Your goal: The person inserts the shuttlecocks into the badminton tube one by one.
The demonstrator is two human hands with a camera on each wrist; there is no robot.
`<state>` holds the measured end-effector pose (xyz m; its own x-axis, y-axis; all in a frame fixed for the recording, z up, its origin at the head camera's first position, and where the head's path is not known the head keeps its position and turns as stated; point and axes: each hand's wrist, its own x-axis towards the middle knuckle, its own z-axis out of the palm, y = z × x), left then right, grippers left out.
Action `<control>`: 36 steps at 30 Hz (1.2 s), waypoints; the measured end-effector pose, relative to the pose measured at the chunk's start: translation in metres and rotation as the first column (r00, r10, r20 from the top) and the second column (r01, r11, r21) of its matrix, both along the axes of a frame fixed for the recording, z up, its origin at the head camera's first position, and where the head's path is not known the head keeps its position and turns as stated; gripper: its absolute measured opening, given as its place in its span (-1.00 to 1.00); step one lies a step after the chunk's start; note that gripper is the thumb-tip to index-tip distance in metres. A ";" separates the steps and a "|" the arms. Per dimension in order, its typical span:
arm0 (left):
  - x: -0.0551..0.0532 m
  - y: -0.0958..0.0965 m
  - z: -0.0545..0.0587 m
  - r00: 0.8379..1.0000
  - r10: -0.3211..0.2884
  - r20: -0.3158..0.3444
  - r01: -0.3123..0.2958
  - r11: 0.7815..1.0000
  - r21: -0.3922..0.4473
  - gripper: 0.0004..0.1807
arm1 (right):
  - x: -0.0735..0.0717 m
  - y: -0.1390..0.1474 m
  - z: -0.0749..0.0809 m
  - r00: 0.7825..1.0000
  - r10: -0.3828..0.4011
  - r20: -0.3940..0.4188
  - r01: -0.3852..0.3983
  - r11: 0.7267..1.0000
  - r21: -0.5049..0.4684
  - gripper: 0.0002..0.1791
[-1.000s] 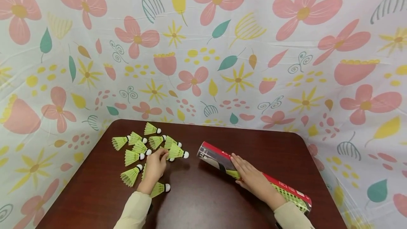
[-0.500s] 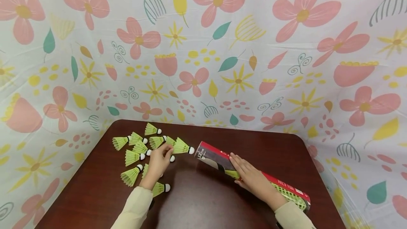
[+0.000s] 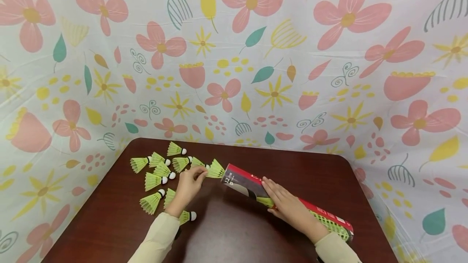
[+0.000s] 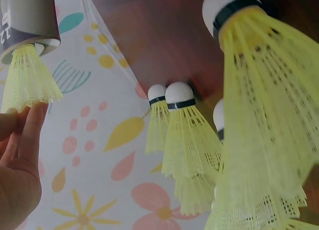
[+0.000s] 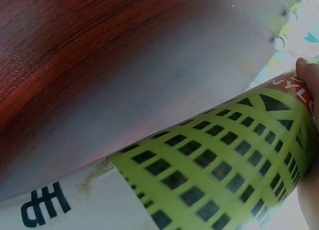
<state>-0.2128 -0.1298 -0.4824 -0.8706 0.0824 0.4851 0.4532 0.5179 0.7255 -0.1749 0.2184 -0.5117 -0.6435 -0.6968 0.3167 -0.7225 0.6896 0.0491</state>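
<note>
My left hand (image 3: 191, 185) pinches a yellow-green shuttlecock (image 3: 216, 169) by the edge of its skirt. The shuttlecock's white cork end is hidden inside the mouth of a red, grey and green shuttlecock tube (image 3: 239, 182). In the left wrist view the skirt (image 4: 31, 83) flares out below the tube's rim (image 4: 47, 45), between fingertips and thumb. The tube lies slanted on the table, its mouth facing the left hand. My right hand (image 3: 290, 210) holds the tube about its middle, fingers across the top and thumb on the near side.
Several more shuttlecocks (image 3: 152, 181) lie in a loose group on the left of the dark brown table (image 3: 226, 230). One (image 3: 185, 216) lies beside the left forearm. A flower-printed cloth (image 3: 234, 92) hangs behind the table and along its sides.
My left hand has moved right with the shuttlecock, and its cork has passed into the tube's mouth. The tube has shifted slightly left under my right hand.
</note>
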 end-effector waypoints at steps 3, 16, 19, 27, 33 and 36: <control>0.000 0.003 -0.002 1.000 -0.013 -0.002 0.013 1.000 0.024 -0.92 | -0.001 0.000 0.000 1.000 0.012 -0.006 -0.012 1.000 -0.003 0.00; -0.001 0.015 -0.016 0.998 -0.065 -0.017 0.066 0.998 0.018 -0.96 | -0.001 -0.007 -0.004 1.000 0.019 0.001 -0.019 0.999 -0.039 0.17; -0.001 0.016 -0.016 0.997 -0.079 -0.013 0.079 0.997 0.008 -0.95 | -0.001 -0.008 -0.004 1.000 0.026 -0.004 -0.026 0.999 -0.040 0.19; -0.004 0.018 -0.012 0.994 -0.106 0.008 0.106 0.994 0.002 -0.92 | -0.005 -0.009 -0.003 0.995 0.092 -0.041 -0.095 0.994 -0.060 -0.11; -0.006 0.019 -0.014 0.995 -0.095 0.009 0.096 0.995 -0.012 -0.86 | -0.005 -0.011 -0.005 0.996 0.084 -0.028 -0.086 0.995 -0.050 -0.11; -0.007 0.018 -0.014 0.995 -0.098 0.031 0.098 0.995 -0.002 -0.86 | -0.004 -0.013 -0.005 0.997 0.078 -0.011 -0.078 0.996 -0.043 0.02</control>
